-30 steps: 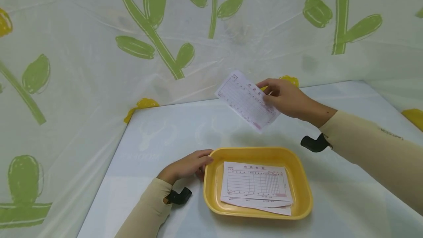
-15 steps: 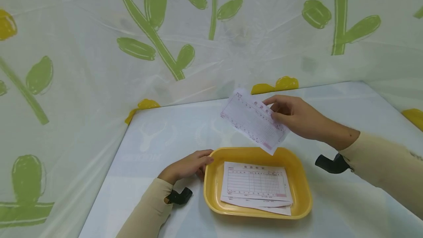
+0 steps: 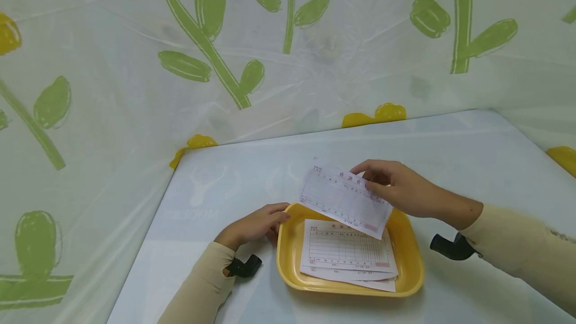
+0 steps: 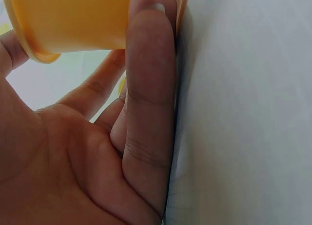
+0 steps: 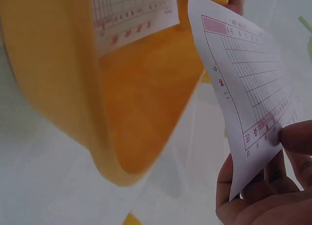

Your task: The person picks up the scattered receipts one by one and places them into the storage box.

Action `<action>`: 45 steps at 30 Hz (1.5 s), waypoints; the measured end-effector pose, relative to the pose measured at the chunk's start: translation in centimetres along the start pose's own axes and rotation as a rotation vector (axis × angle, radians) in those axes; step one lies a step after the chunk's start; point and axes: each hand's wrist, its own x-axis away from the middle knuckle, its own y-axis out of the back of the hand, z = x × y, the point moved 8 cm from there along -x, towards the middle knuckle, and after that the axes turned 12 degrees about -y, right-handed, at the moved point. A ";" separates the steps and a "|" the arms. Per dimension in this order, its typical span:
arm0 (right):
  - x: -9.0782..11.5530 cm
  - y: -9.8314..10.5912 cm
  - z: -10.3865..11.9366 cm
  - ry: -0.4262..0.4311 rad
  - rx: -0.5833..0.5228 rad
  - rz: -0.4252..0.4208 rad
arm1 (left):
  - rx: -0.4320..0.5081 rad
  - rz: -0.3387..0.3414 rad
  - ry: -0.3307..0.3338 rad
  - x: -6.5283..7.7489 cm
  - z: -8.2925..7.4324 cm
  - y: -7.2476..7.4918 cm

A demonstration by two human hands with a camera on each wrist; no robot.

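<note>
In the head view my right hand point(image 3: 398, 189) pinches a receipt slip point(image 3: 344, 196), a white paper form with reddish print, by its upper right part. The slip hangs tilted over the back of a yellow plastic tray point(image 3: 350, 292). The right wrist view shows the thumb on the slip's point(image 5: 243, 78) printed face and the fingers behind it. Several similar slips point(image 3: 346, 256) lie stacked in the tray, partly overlapped by the held one. My left hand point(image 3: 254, 225) holds the tray's left side, thumb at the rim and other fingers against the outer wall point(image 4: 87, 25), low by the tabletop.
The tray stands on a pale, faintly patterned tabletop point(image 3: 234, 179). Behind it and to the left hangs a whitish sheet point(image 3: 121, 79) printed with green stems and yellow flowers. A black curved piece sits at each wrist, the right one point(image 3: 452, 247) low beside the tray.
My right hand has come down and slightly right with its slip, from above the table behind the tray to just over the tray's back rim. The left hand and tray have stayed put.
</note>
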 end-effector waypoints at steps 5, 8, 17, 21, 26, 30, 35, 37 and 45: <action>-0.1 -1.8 -0.5 -0.006 0.004 0.052 | -0.003 0.000 0.002 0.0 0.0 0.2; -0.2 -2.9 -0.7 -0.012 0.009 0.080 | -0.003 0.002 -0.005 -0.1 -0.1 0.3; -0.5 -5.8 -1.7 0.033 0.061 0.152 | -0.013 -0.010 0.002 0.0 0.1 0.4; -0.5 -6.8 -2.1 0.022 0.118 0.160 | -0.014 -0.009 0.004 0.0 0.0 0.4; -0.6 -7.7 -2.2 0.043 0.267 0.109 | -0.005 -0.003 -0.003 0.0 0.0 0.4; -0.6 -8.3 -2.3 0.079 0.397 0.062 | 0.007 0.001 -0.008 0.0 -0.1 0.3; -0.5 -8.9 -2.8 0.080 0.472 0.061 | 0.005 0.002 -0.008 0.1 -0.2 0.3; -0.5 -9.1 -3.0 0.091 0.501 0.059 | 0.004 -0.002 -0.007 0.1 -0.2 0.3; 0.5 -9.3 -2.2 0.300 0.868 -0.140 | 0.032 -0.014 -0.007 0.0 0.1 0.0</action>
